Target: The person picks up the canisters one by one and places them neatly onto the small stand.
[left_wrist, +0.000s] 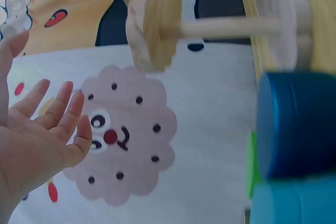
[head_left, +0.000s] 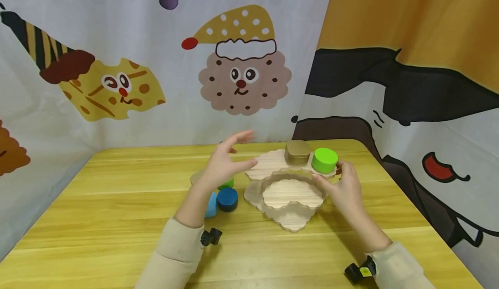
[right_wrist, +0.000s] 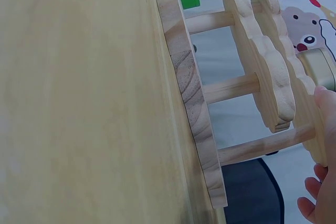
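A wooden stand [head_left: 290, 193] with scalloped, cloud-shaped tiers on round pegs stands on the table. Its top tier [head_left: 269, 163] carries a gold-brown rounded block [head_left: 298, 152] and a bright green cylinder [head_left: 325, 160]. My right hand [head_left: 347, 189] grips the right end of that tier beside the green cylinder, thumb toward the front and fingers behind. In the right wrist view its fingers [right_wrist: 312, 187] curl near the tier's end. My left hand [head_left: 220, 165] is raised left of the stand, fingers spread, holding nothing; the left wrist view shows its bare palm [left_wrist: 37, 150].
Left of the stand lie a dark blue cylinder [head_left: 227, 199], a light blue block [head_left: 211, 206], a green block [head_left: 227, 184] and a tan block [head_left: 196, 176], partly hidden by my left arm. A patterned curtain [head_left: 156, 128] hangs behind the wooden table [head_left: 117, 215].
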A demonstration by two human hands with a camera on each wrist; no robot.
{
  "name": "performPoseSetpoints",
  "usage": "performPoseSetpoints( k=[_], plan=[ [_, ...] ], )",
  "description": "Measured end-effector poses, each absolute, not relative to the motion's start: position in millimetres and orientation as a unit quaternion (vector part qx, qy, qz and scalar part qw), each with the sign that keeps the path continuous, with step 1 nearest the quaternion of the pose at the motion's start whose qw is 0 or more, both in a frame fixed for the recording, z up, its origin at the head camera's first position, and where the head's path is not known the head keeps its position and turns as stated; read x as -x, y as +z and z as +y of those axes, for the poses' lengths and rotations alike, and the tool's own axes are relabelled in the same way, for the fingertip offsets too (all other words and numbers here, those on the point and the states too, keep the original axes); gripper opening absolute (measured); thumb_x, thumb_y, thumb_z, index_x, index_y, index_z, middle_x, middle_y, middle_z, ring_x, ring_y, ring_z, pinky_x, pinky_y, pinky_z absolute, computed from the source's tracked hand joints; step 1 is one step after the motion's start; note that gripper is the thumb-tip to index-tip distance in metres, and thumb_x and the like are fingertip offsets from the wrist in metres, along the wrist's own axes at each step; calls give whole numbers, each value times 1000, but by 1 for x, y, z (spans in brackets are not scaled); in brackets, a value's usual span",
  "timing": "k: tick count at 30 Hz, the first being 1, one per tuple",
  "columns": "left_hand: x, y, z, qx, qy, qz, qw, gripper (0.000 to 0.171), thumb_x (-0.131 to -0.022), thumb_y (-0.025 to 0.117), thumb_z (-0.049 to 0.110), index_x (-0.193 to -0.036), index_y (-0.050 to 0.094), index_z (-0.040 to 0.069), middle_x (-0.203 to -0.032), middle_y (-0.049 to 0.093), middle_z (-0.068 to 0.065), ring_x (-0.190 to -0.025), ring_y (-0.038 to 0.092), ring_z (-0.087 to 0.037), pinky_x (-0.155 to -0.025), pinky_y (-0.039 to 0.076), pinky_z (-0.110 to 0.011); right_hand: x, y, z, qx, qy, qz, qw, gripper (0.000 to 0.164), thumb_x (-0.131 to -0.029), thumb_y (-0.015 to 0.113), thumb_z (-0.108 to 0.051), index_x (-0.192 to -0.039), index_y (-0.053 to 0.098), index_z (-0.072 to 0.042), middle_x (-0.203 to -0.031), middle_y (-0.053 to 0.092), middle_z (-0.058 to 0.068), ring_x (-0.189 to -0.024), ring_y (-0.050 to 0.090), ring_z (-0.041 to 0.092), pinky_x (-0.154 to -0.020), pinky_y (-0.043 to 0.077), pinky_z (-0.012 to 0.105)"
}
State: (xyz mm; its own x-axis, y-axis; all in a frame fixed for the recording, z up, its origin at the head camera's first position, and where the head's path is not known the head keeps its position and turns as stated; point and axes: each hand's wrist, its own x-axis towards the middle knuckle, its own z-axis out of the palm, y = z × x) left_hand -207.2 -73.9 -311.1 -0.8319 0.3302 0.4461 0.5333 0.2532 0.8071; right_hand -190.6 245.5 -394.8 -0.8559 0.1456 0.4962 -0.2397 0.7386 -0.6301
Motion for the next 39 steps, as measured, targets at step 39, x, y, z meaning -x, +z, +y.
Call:
performPoseSetpoints(
  k=[39],
  plan=[
    [217,-370,-192,152,-503,-850,14,66,-89,70,19,-145,39,5,-139,46,-19,-127,38,-36,-97,31,-57,191,-393,244,-21,359,-894,268,68,-75,84,-26,-120,48,10,-99,49,18,-88,45,30,-69,34,38]
  ],
)
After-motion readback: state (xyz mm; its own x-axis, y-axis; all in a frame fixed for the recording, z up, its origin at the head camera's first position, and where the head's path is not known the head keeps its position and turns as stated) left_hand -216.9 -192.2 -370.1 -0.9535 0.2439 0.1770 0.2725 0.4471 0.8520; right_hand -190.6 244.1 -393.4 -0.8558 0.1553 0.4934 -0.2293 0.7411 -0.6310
